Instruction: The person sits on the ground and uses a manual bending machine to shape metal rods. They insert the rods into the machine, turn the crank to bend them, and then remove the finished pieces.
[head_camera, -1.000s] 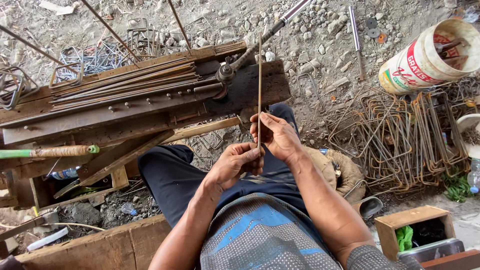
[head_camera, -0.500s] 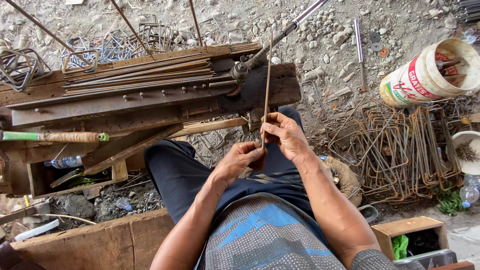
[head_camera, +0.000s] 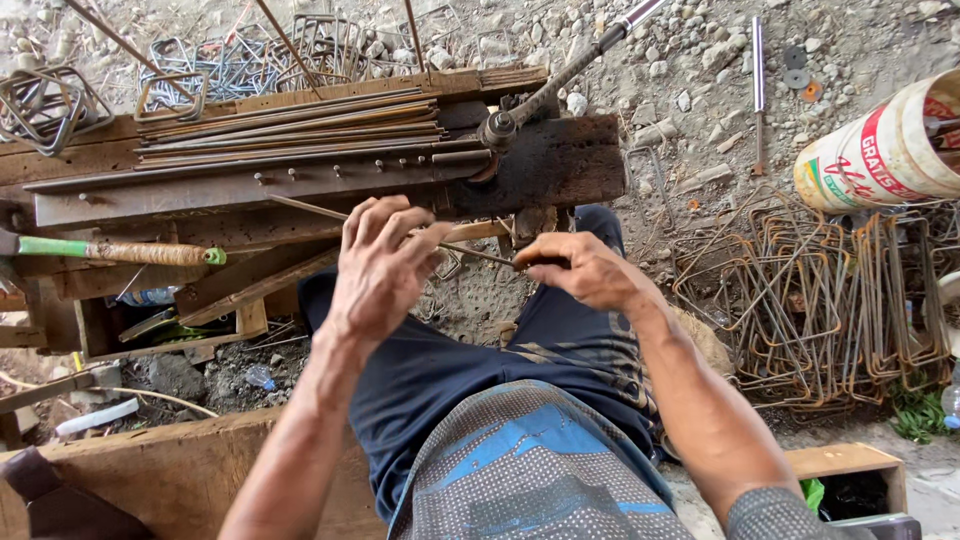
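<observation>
My right hand (head_camera: 585, 272) is closed around one end of a thin steel rod (head_camera: 305, 208). The rod lies almost level and slants up to the left, across the front of a rusty bending bench (head_camera: 300, 185). My left hand (head_camera: 380, 265) hovers over the middle of the rod with its fingers spread; whether it touches the rod I cannot tell. Both hands are above my lap, just in front of the bench's dark wooden block (head_camera: 570, 160). A long lever handle (head_camera: 570, 70) rises from a pivot on that block. A bundle of straight rods (head_camera: 290, 125) lies on the bench top.
A pile of bent rectangular wire stirrups (head_camera: 830, 290) fills the ground at right, beside a white and red bucket (head_camera: 880, 150). More stirrups (head_camera: 200, 75) lie at the far left. A green-handled tool (head_camera: 120, 250) sticks out at left. A wooden box (head_camera: 850, 465) sits at the lower right.
The rod stood upright between both hands; now it has swung down to the left and lies nearly level. My left hand let go and spread its fingers; my right hand keeps the end.
</observation>
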